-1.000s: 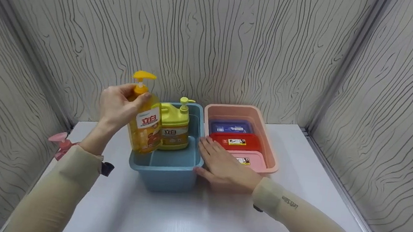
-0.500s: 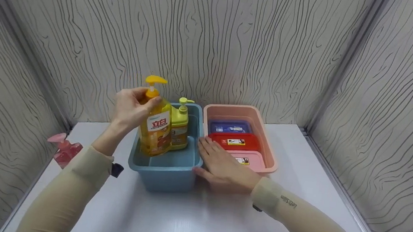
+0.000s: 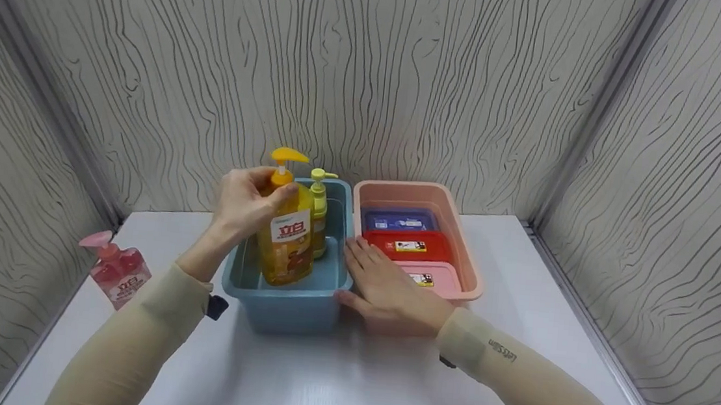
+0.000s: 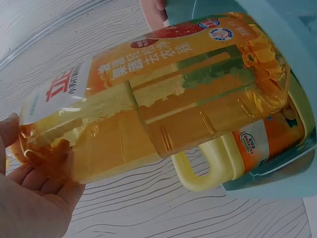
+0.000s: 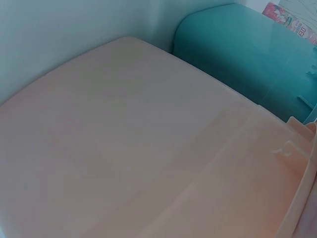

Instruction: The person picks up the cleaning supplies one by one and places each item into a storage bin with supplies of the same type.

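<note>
On my head feed, the left hand [image 3: 246, 202] pinches the neck of the amber pump bottle [image 3: 288, 248] between thumb and fingers, just under its yellow pump head [image 3: 289, 154]. The bottle leans slightly, its base toward five o'clock, and its lower part is within the opening of the blue basin [image 3: 289, 314]; I can't tell whether the base touches the basin floor. A yellow-green jug [image 3: 320, 212] with its own pump stands in the basin at one o'clock from the bottle, partly hidden behind it. My left wrist feed shows the jug's looped handle near the bottle's side.

The right hand [image 3: 385, 289] is well apart from the left, at four o'clock from the bottle. Its fingers are extended and rest along the blue basin's right rim, where the peach basin [image 3: 469, 264] sits just beside it at three o'clock. Inside the peach basin I see a blue box [image 3: 401, 220] toward twelve, a red box [image 3: 396, 242] in the middle and a pink box [image 3: 449, 275] toward six.

A pink pump bottle [image 3: 122, 273] is on the white worktop [image 3: 293, 379], between eight and nine o'clock from the blue basin.
</note>
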`<state>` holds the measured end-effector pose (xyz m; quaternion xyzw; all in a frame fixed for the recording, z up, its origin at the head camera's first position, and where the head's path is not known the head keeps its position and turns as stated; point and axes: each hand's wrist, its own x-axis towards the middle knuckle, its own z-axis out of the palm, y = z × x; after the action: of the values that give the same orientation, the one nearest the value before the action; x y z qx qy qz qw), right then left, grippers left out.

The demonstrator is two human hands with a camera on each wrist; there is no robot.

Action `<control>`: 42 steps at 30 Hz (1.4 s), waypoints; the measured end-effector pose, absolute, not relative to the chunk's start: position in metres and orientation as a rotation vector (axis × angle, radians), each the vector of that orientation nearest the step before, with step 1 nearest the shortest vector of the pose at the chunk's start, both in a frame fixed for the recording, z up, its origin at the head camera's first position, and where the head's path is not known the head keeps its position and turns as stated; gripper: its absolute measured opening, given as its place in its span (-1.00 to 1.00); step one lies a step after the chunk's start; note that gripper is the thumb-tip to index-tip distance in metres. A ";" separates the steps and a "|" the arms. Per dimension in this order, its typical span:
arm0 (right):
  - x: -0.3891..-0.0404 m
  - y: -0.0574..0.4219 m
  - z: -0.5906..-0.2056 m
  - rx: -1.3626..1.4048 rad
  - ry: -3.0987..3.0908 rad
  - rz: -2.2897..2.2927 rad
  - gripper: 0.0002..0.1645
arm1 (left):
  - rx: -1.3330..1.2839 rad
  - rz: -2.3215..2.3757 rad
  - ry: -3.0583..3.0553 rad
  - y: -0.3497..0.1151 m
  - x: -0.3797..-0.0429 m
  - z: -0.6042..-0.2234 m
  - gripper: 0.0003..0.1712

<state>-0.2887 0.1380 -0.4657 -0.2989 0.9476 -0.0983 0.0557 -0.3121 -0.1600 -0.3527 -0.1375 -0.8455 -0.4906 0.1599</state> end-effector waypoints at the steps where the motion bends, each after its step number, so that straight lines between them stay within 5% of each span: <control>1: -0.289 0.138 -0.466 -0.904 2.875 -0.305 0.22 | -0.392 -1.417 -2.420 -0.159 -0.312 -0.354 -0.55; 42: -0.288 0.134 -0.463 -0.869 2.861 -0.273 0.23 | -0.469 -1.664 -2.438 -0.121 -0.301 -0.406 -0.57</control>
<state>-0.2878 0.1342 -0.4628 -0.2886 0.9506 -0.0907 0.0695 -0.3008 -0.1212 -0.4058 -0.1564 -0.8134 -0.5551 0.0761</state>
